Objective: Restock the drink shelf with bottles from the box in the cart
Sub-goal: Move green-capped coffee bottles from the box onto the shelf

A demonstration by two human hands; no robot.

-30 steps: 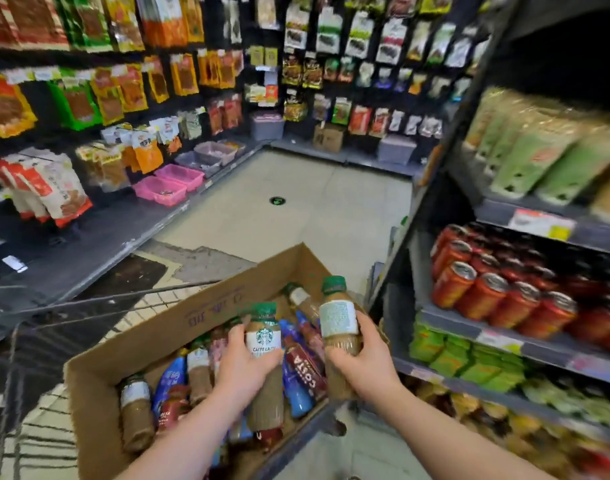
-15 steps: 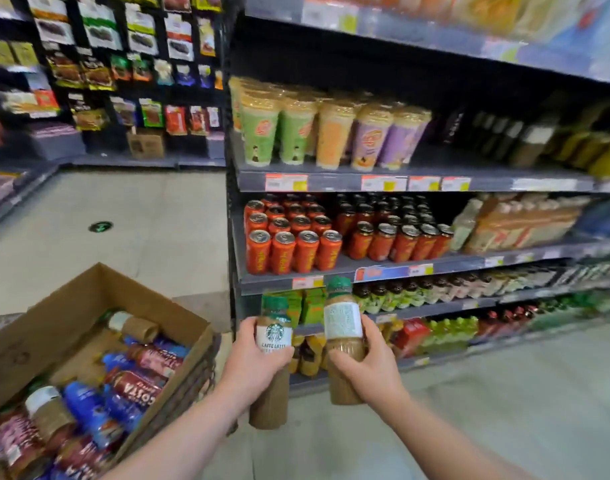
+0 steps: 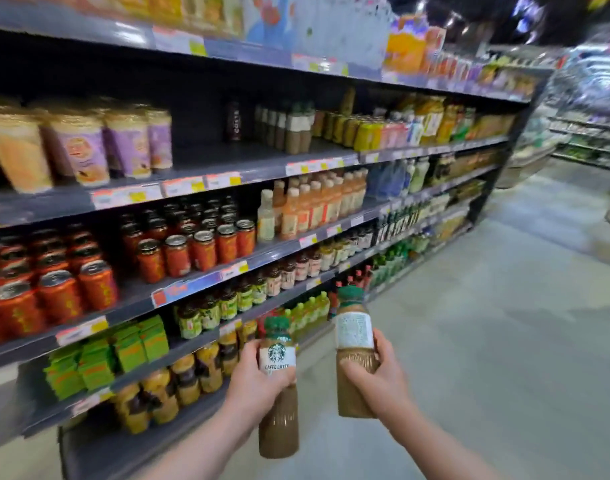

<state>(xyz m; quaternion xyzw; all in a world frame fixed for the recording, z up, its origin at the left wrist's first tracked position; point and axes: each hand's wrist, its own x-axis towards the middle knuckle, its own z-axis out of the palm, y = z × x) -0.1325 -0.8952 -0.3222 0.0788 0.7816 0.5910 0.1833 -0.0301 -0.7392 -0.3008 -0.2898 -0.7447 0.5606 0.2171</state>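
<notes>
As I face the aisle, my left hand [image 3: 258, 379] grips a Starbucks caffe latte bottle [image 3: 278, 355] at six o'clock, while my right hand [image 3: 376, 379] clasps a second coffee bottle [image 3: 354, 330] just beside it, both upright. Beyond, at twelve o'clock, similar brown bottles [image 3: 296, 131] stand on the drink shelf [image 3: 206, 161], above orange cans [image 3: 192, 251].

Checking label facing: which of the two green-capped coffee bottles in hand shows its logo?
The green-capped brown coffee bottle in the left hand; the other bottle, in the right hand, shows only small print.
</notes>
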